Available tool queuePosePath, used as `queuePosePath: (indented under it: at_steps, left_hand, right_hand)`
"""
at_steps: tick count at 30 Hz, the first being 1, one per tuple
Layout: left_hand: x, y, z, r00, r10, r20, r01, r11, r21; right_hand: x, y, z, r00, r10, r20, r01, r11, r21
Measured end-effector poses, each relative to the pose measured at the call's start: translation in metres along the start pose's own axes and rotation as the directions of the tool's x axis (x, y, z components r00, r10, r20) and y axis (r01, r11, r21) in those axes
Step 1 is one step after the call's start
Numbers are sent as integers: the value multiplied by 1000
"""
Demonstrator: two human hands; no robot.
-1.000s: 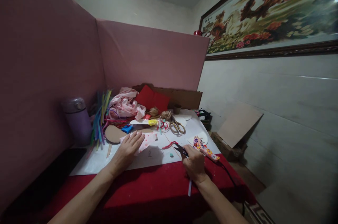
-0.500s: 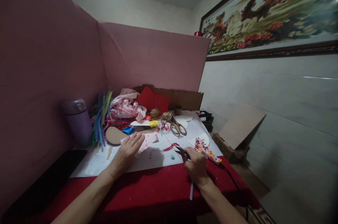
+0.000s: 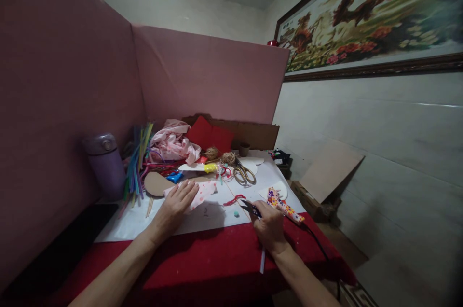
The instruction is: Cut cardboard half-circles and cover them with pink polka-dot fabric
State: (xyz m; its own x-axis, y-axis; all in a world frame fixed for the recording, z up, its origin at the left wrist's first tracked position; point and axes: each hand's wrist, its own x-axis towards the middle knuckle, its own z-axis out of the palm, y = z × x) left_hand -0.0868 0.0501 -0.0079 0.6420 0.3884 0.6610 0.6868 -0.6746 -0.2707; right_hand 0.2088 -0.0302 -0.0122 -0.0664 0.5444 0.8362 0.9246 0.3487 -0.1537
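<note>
My right grip (image 3: 269, 225) is clasped around dark-handled scissors (image 3: 253, 209), blades parted toward ten o'clock. My left grip (image 3: 178, 203) lies flat, fingers extended, on a spotted pink piece (image 3: 205, 194), between nine and ten o'clock from the scissors. Floral glue gun (image 3: 282, 205): one o'clock from my right. Brass-coloured scissors (image 3: 244, 175): twelve o'clock, beyond the blades.

Two hands (image 3: 177, 204) (image 3: 268, 225) (two twine balls (image 3: 212, 153) (image 3: 228, 158))
</note>
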Motion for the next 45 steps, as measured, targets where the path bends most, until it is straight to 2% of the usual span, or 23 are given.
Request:
queuePosePath:
  at_steps: [20, 34, 41, 45]
  left_hand:
    - [-3, -1, 3, 1000, -22, -3, 22, 998, -51]
    - [-1, 2, -5, 999, -23, -22, 22, 999, -47]
    - [2, 5, -4, 999, 6, -48, -6, 1000, -14]
    - [6, 11, -10, 998, 45, -51, -45, 999, 1]
  right_hand:
    - [0, 3, -1, 1000, -14, 5, 14, 1000, 28]
    - [1, 3, -4, 999, -12, -30, 12, 1000, 11]
    - [-1, 5, -6, 999, -15, -34, 16, 1000, 11]
    - [-3, 6, -8, 1000, -19, -17, 20, 999, 37]
